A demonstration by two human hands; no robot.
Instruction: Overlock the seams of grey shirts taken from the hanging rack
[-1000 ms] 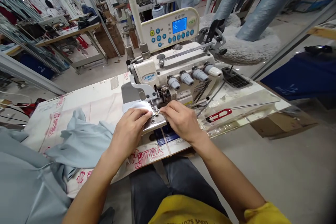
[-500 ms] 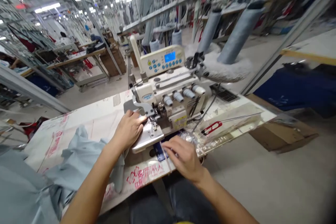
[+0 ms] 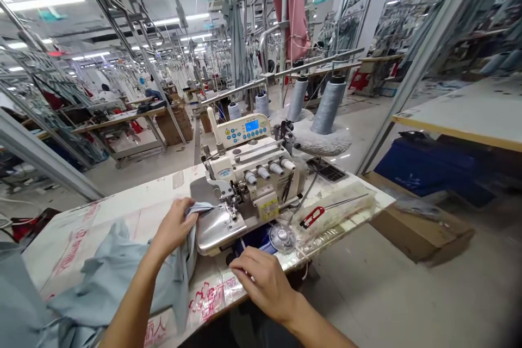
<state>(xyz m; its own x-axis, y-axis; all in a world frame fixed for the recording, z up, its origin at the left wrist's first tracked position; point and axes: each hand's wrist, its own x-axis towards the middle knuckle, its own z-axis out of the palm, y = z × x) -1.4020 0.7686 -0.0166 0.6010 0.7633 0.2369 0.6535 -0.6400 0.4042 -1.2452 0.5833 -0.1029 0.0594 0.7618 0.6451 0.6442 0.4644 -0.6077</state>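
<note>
The pale blue-grey cloth garment (image 3: 122, 277) is plain, without print. The cream-white overlock sewing machine (image 3: 253, 174) carries a cream control panel (image 3: 243, 130) with a bright blue screen and blue buttons, a yellow label on its front, and a shiny silver metal plate (image 3: 214, 227) on the near left. The white worktop (image 3: 134, 212) bears red printed characters and flower marks. The red-handled thread snips (image 3: 312, 217) lie to the right. Grey thread cones (image 3: 328, 105) stand far behind.

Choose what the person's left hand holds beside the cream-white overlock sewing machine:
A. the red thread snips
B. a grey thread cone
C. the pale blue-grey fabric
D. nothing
C: the left hand grips the pale blue-grey fabric at the cream-white overlock sewing machine.
</note>
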